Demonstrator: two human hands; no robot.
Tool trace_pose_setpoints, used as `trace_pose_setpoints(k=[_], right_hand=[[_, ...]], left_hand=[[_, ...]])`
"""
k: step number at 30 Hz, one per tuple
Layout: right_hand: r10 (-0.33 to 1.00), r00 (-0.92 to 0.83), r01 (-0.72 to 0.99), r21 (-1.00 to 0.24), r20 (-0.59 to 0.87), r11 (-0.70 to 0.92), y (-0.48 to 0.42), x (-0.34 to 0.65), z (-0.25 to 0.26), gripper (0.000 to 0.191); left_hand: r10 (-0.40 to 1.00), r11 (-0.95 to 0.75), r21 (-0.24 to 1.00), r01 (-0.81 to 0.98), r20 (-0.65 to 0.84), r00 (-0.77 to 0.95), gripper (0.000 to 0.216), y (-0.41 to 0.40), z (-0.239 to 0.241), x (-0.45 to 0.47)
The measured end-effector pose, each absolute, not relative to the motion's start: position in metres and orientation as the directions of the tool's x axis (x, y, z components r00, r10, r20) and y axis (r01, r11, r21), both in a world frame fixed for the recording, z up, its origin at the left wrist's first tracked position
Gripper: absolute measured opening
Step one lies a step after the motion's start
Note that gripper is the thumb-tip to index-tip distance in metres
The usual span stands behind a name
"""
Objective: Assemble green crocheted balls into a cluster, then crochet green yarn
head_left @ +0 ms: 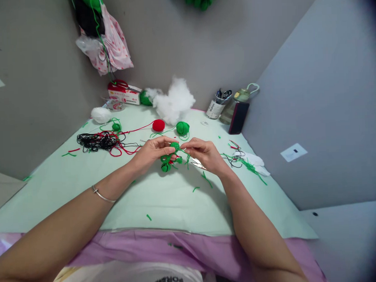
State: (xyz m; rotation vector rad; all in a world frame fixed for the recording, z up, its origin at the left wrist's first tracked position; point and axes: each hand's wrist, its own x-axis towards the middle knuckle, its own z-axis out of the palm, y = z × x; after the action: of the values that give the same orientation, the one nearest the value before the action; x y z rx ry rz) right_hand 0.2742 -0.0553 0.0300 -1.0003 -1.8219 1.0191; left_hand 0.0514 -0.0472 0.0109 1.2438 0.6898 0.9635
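Note:
Above the middle of the table, my left hand (156, 152) is closed around a small green crocheted piece (175, 146), pinching it between thumb and fingers. Parts of the piece hang below the fingers, with a round green knob (166, 167) and a bit of red. My right hand (203, 152) is closed in a pinch on a green yarn strand (184, 150) at the piece's right side. Shiny metal blades (198, 163) show just under my right hand; whether they lie on the table or are held is unclear.
Behind my hands sit a red yarn ball (158, 125), a green yarn ball (182, 128) and white stuffing (174, 101). Tangled black yarn (97, 141) lies left. A pen cup (216, 108), bottle (230, 110) and phone (239, 118) stand back right. Yarn scraps (252, 167) lie right.

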Motion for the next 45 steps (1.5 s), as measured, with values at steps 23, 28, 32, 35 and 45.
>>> trace_pose_setpoints(k=[23, 28, 32, 35, 45], right_hand=[[0.981, -0.181, 0.032, -0.996, 0.072, 0.079, -0.063, 0.244, 0.021, 0.016], [0.913, -0.215, 0.484, -0.774, 0.347, 0.408, -0.068, 0.245, 0.018, 0.012], [0.811, -0.338, 0.675, -0.478, 0.478, 0.563, -0.069, 0.245, 0.014, 0.015], [0.779, -0.325, 0.626, -0.496, 0.536, 0.602, -0.073, 0.246, 0.024, 0.013], [0.952, -0.293, -0.063, -0.996, 0.085, 0.069, -0.072, 0.256, 0.053, 0.023]], left_hand=[[0.915, -0.064, 0.995, -0.076, 0.089, 0.393, 0.041, -0.042, 0.000, 0.056], [0.935, -0.067, 0.997, 0.031, 0.052, 0.350, 0.041, -0.044, 0.003, 0.057], [0.940, -0.076, 0.991, 0.113, 0.034, 0.338, 0.037, -0.046, 0.004, 0.060], [0.928, -0.078, 0.986, 0.149, 0.017, 0.373, 0.035, -0.047, 0.002, 0.062], [0.896, -0.136, 0.965, 0.223, 0.024, 0.442, 0.032, -0.048, -0.001, 0.062]])
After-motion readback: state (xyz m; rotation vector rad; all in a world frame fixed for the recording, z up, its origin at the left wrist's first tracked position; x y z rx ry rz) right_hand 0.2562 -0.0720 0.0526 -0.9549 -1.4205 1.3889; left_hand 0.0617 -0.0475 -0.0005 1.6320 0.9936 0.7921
